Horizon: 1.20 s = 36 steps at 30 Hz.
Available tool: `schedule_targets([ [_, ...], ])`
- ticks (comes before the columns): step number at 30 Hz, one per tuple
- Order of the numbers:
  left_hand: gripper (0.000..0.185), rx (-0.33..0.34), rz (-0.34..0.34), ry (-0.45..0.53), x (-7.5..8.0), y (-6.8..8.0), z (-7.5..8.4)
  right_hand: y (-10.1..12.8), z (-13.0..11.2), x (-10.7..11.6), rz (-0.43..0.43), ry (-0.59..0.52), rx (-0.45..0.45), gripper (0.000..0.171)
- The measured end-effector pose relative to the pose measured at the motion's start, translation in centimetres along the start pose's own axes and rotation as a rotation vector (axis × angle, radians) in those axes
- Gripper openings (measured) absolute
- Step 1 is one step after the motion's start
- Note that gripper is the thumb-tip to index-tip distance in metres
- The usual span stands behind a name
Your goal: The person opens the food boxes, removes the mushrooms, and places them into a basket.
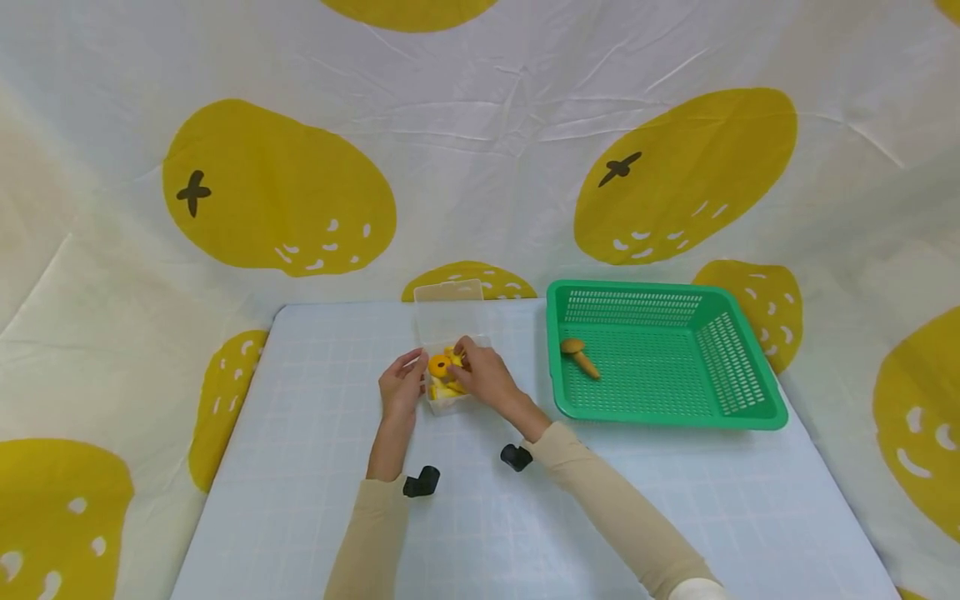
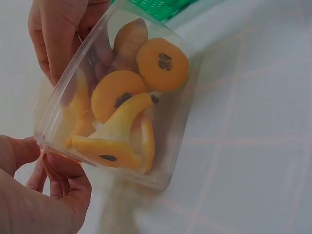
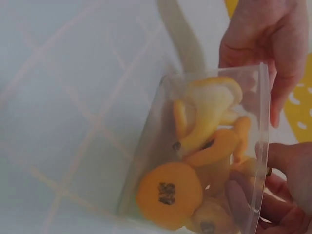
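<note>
Fingers of the left hand (image 1: 401, 387) close on the left rim of a clear box (image 1: 447, 406) in the head view, while the right hand (image 1: 487, 375) reaches in from the right, among yellow and orange mushroom pieces (image 1: 439, 365). The box stands on a pale checked table (image 1: 315, 500), its lid (image 1: 450, 318) raised at the far side. To the right sits a green basket (image 1: 656, 375), with a brown mushroom (image 1: 582, 360) lying inside near its left wall. Behind hangs a white cloth (image 1: 480, 208) printed with yellow fruit (image 1: 277, 192).

From the left wrist, the left thumb and curled fingers pinch a corner of the rim. Through the wall show two round orange caps (image 2: 163, 70) with dark patches, a yellow trumpet-shaped piece (image 2: 119, 124) and a brownish piece (image 2: 130, 39) near the right fingers.

From the right wrist, the right thumb and fingers hook over the rim and, as far as the cloudy wall lets one tell, grip an orange stem (image 3: 250, 167) with a dark tip.
</note>
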State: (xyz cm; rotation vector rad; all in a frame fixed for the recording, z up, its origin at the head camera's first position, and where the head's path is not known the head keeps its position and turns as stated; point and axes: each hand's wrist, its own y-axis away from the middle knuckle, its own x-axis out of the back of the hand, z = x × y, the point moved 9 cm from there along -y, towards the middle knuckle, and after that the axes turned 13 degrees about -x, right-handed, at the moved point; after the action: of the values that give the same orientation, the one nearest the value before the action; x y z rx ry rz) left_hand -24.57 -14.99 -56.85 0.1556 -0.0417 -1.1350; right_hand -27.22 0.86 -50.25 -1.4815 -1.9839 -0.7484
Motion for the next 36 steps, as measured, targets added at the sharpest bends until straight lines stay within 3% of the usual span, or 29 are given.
schedule_targets([
  [9, 0.033, 0.001, 0.005, -0.013, 0.4, 0.2, 0.1, 0.6, 0.1, 1.5, 0.002, -0.133, -0.024, 0.023],
  [16, 0.037, -0.023, -0.011, 0.059, 0.1, 0.2, 0.1, 0.8, 1.1, 2.8, -0.01, -0.141, -0.058, 0.025],
  [29, 0.034, -0.019, -0.005, 0.006, 0.0, 0.2, 0.2, 1.4, 2.6, 5.2, -0.117, -0.22, -0.017, 0.028],
  [36, 0.032, -0.016, 0.006, 0.0, 0.0, 0.0, 0.0, 1.7, 4.3, 7.7, -0.137, -0.292, -0.102, 0.033],
])
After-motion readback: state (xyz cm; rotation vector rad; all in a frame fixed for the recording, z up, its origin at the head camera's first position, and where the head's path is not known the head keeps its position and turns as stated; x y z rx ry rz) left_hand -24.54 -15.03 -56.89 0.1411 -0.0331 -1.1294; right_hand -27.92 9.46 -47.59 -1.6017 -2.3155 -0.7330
